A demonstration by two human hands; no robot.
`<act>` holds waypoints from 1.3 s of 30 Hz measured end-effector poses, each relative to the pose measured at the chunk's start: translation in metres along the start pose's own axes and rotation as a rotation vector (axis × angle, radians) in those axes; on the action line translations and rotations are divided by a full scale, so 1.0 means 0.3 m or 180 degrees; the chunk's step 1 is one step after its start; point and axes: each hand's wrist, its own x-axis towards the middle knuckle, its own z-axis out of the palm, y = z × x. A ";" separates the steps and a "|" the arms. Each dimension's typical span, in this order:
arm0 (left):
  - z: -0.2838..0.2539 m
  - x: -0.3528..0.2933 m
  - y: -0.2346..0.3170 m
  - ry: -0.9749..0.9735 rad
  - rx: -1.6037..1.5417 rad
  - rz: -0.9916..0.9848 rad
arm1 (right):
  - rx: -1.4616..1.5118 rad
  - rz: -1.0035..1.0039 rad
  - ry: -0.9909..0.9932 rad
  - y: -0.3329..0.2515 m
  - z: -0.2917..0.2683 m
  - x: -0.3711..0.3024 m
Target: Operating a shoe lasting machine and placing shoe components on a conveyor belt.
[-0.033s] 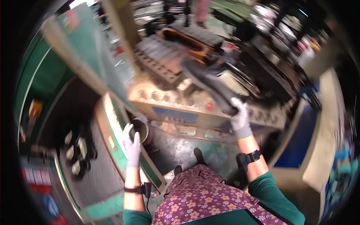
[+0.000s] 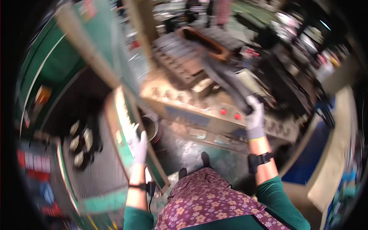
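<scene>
In a pale grey glove, my right hand (image 2: pixel 255 117) is closed on the near end of a long dark grey piece shaped like a shoe sole (image 2: pixel 226 78). That piece slants up and away to the left, over the front of a beige machine (image 2: pixel 172 99); motion blurs it. Its far end lies by the metal mould blocks (image 2: pixel 178 57), and I cannot tell whether it touches them. My left hand (image 2: pixel 138 145), also gloved, is open with thumb and fingers apart. It is over the green-edged side of a conveyor, near a round bucket (image 2: pixel 156 126).
On the dark conveyor belt (image 2: pixel 96 168) at left sit several black-and-cream pieces (image 2: pixel 87 138). Round dials and two red buttons (image 2: pixel 237 116) line the machine's front. A beige post (image 2: pixel 140 27) rises behind the conveyor. At right stands a blue-and-beige cabinet (image 2: pixel 306 161).
The view has turned, so the surroundings sit farther right. My right hand and the sole-shaped piece have shifted slightly, uncovering a second red button. My left hand stays open.
</scene>
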 end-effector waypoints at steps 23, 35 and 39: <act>0.111 -0.165 -0.286 -0.0378 0.2728 -0.1676 | 0.0035 -0.0258 -0.0541 0.150 0.375 0.845; 0.098 -0.147 -0.265 -0.0283 0.2662 -0.1702 | 0.0083 0.0254 -0.0460 0.298 0.592 1.111; 0.085 -0.154 -0.263 -0.0267 0.2591 -0.1582 | -0.0094 0.0407 -0.0570 0.361 0.668 1.175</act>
